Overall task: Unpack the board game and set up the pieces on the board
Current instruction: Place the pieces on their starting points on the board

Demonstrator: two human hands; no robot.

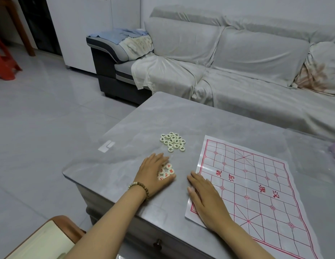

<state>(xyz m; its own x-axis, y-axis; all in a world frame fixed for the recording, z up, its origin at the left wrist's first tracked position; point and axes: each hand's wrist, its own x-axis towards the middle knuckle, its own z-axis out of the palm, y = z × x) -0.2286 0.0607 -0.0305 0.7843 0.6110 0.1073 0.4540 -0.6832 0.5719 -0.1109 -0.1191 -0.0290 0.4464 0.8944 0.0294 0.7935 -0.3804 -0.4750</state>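
Zero pieces sat on the unfolded board (256, 184); green pile (173, 141) at its 10 o'clock, red pile (167, 171) at 9 o'clock under the flat left hand (153, 174), right hand (206, 200) flat on its edge; placement was judged undone.

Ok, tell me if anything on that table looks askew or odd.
The white paper board with red grid lines lies askew to the grey table's edges, the right hand resting on its edge. Nothing else stands out.

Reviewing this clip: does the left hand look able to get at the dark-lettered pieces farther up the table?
Probably yes. The left hand rests on the red-lettered pieces, and only bare table lies between it and the dark-lettered pieces.
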